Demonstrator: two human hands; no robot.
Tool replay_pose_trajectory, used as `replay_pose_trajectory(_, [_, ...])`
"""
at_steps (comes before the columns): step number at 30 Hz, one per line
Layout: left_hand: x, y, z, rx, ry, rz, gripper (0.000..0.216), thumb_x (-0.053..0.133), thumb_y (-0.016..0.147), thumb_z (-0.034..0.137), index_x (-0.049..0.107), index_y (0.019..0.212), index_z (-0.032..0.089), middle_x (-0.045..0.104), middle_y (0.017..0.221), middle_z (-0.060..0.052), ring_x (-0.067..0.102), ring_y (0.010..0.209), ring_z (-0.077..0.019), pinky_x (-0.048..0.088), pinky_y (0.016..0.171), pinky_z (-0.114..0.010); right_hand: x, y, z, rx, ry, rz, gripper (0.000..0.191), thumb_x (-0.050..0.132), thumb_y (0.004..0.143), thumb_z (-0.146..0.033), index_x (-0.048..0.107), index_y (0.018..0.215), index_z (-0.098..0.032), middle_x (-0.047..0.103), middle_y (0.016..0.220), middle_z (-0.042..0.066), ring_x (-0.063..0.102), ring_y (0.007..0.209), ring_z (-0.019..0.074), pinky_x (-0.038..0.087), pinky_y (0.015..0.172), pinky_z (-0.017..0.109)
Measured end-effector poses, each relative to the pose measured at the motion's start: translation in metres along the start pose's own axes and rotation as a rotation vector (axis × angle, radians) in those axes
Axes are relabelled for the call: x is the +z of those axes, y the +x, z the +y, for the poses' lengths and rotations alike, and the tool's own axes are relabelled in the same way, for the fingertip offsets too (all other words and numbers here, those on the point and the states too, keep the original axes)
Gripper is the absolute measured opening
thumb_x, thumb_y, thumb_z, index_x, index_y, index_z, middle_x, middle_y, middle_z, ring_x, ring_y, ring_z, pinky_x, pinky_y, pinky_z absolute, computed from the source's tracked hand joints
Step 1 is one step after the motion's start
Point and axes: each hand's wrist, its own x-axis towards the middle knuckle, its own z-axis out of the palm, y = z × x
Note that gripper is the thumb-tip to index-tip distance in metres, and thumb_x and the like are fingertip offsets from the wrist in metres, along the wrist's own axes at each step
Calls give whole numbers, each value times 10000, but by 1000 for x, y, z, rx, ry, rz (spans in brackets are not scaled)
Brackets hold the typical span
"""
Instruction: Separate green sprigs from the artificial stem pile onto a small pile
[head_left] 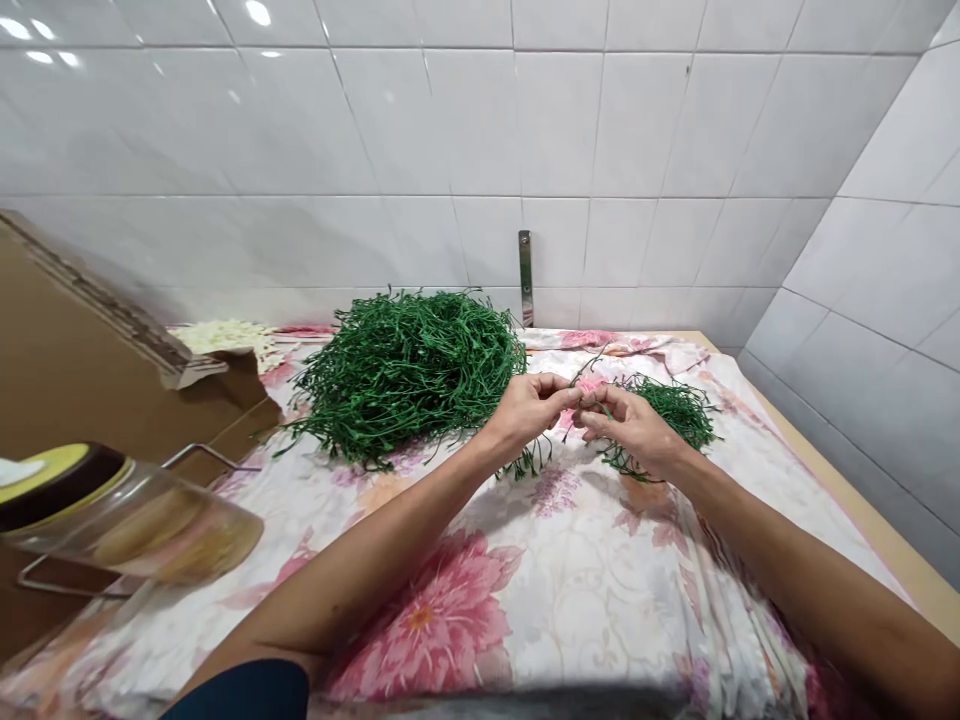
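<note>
My left hand (534, 408) and my right hand (626, 425) meet fingertip to fingertip above the cloth. Both are closed in a pinch on a thin green stem (588, 368), whose dark upper end sticks up between them. To the left of my left hand rises a large heap of green stems (409, 375) with small buds at their tips. A smaller pile of green stems (675, 412) lies behind and beside my right hand, which hides part of it. A few loose stems (529, 460) lie below my left wrist.
A floral cloth (585, 570) covers the table. On the left stand an open cardboard box (97, 340) and a clear jar with a yellow and brown lid (172, 525). Pale bits (232, 340) lie at the back left. A metal bracket (526, 278) is on the tiled wall (480, 130).
</note>
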Motion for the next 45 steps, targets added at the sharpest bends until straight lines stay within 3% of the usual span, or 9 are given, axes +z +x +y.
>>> replay_pose_trajectory(6, [2,0,-12,137,130,45,296,709,818,407,665,709,135,612,671,-6,522,618,-105,404,587,-230,11,-5,-4,-43,-87,-15,417,736,849,-526,634,1067,-185,650,1072,91,648,992,224,597,782,372])
replay_pose_trajectory(12, [15,-5,-5,21,-130,-16,364,749,780,457,599,672,142,545,564,17,463,484,-84,352,468,-224,24,-6,9,-114,-114,128,421,629,916,-594,609,969,-177,684,825,53,680,745,177,592,715,345])
replay_pose_trajectory(16, [17,-7,-2,-32,-144,5,372,730,799,461,596,668,140,534,530,20,393,444,-55,278,446,-209,27,-6,8,-40,-47,124,463,576,917,-657,547,883,-196,645,721,11,654,570,144,565,527,283])
replay_pose_trajectory(21, [17,-6,-5,-19,-104,38,338,734,795,436,617,694,136,501,547,32,353,460,-48,237,447,-207,24,-8,1,-31,-88,137,464,547,926,-666,477,818,-221,595,658,-38,517,409,88,429,350,216])
replay_pose_trajectory(26, [18,-7,-3,-23,-118,41,350,752,778,443,620,708,126,533,615,21,336,468,-36,222,447,-209,17,-10,-5,-90,-314,172,462,462,986,-626,474,762,-221,575,624,-27,491,431,94,386,413,232])
replay_pose_trajectory(31, [21,-8,-1,-37,-145,38,371,780,746,464,629,756,126,603,672,3,361,466,-33,232,443,-209,10,-7,-9,-208,-546,238,453,494,991,-556,506,699,-210,568,607,-5,494,535,116,384,537,256])
replay_pose_trajectory(37, [21,-11,5,-48,-188,25,385,794,731,474,631,805,133,632,681,1,390,482,-38,266,461,-207,4,-6,-13,-91,-294,44,448,465,986,-616,540,808,-211,529,591,-37,431,448,101,338,457,251])
replay_pose_trajectory(45, [22,-13,11,-82,-182,-5,336,806,692,397,596,767,145,606,650,13,410,502,-44,270,482,-204,-1,-6,-21,-219,-479,22,460,493,994,-569,560,732,-197,559,619,-17,483,566,119,392,568,265])
